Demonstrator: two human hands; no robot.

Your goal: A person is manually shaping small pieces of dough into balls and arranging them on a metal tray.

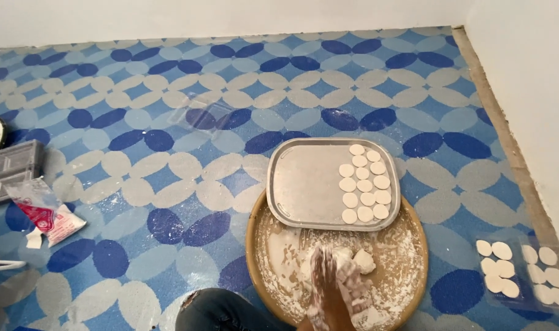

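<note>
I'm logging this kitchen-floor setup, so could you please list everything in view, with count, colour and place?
Metal tray: one, silver, resting on the far rim of the wooden tray.
Dough discs on the metal tray: about thirteen, white, along its right side.
Wooden tray: one, brown, round, floured, near centre.
Dough lump: one, white, in the wooden tray.
Clear plastic sheet: one, floor at right, with about eleven white discs.
Plastic packet: one, clear with red print, left.
Grey boxes: two, left edge.
Floor mat: blue patterned.
Hand: one, floured, on the dough; which hand I cannot tell.
Knee: dark trousers, bottom.
</note>
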